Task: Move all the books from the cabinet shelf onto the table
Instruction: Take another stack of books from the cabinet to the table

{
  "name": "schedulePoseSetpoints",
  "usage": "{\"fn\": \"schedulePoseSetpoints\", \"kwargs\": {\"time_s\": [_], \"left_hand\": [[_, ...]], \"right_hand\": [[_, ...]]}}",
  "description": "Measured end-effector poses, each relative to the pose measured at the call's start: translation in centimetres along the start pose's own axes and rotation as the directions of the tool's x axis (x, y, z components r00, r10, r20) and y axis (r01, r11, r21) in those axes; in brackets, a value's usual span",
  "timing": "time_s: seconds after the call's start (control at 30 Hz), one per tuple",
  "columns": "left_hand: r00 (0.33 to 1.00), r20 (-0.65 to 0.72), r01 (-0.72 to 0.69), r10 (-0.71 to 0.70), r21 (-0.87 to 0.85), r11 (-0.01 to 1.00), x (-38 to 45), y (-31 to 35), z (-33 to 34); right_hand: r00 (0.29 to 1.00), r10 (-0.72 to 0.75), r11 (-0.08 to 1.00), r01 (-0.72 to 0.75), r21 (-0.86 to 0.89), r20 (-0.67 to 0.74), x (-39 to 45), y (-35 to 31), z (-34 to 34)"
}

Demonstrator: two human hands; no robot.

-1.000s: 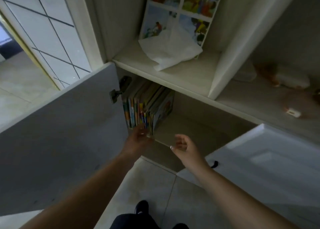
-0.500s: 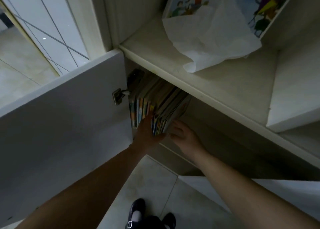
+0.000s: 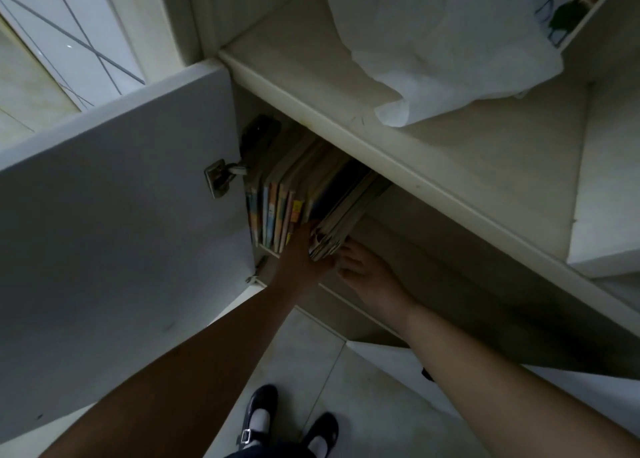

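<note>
A row of thin colourful books point(image 3: 277, 215) stands on the lower cabinet shelf point(image 3: 408, 250), behind the open left door. On its right, a bundle of books point(image 3: 343, 212) leans to the right. My left hand point(image 3: 301, 253) has its fingers pushed in between the upright row and the bundle, thumb under the bundle's near edge. My right hand point(image 3: 367, 270) curls its fingers against the bundle's right side and lower edge. The fingertips of both hands are hidden by the books.
The open left door point(image 3: 121, 215) stands close beside my left arm, its hinge point(image 3: 221, 177) next to the books. A white plastic bag point(image 3: 443, 42) lies on the upper shelf point(image 3: 346, 118). The right door point(image 3: 398, 364) is open below my right arm. My shoes point(image 3: 259, 412) are on the tiled floor.
Both hands reached from in front of the shelf to the books. My left hand's fingers slid in between the books, and my right hand closed in on the leaning bundle. The camera moved closer.
</note>
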State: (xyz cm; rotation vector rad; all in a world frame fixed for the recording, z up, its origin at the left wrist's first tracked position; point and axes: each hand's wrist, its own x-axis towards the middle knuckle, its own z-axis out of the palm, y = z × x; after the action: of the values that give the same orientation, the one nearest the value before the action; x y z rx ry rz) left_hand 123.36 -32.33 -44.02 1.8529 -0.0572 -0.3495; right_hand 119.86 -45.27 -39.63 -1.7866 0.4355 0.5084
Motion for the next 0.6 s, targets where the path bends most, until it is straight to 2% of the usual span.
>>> {"fn": "schedulePoseSetpoints", "kwargs": {"time_s": [0.1,0.33,0.5,0.6], "left_hand": [[0.999,-0.05,0.017,-0.018,-0.017,1.0,0.8,-0.5,1.0],[0.979,-0.199,0.03,-0.048,-0.094,0.995,1.8,-1.2,2.5],[0.973,-0.229,0.048,-0.033,0.062,0.997,2.4,-2.1,2.1],[0.978,-0.211,0.015,0.002,0.08,0.997,2.3,-1.7,1.1]], "right_hand": [[1.0,0.014,1.0,-0.015,0.008,0.014,0.0,0.5,-0.1],[0.999,-0.021,0.99,0.025,-0.137,0.028,1.3,1.5,0.5],[0.996,-0.05,0.987,0.06,-0.147,0.068,1.7,1.8,0.5],[0.991,-0.067,0.991,0.08,-0.106,0.115,1.5,1.6,0.9]]}}
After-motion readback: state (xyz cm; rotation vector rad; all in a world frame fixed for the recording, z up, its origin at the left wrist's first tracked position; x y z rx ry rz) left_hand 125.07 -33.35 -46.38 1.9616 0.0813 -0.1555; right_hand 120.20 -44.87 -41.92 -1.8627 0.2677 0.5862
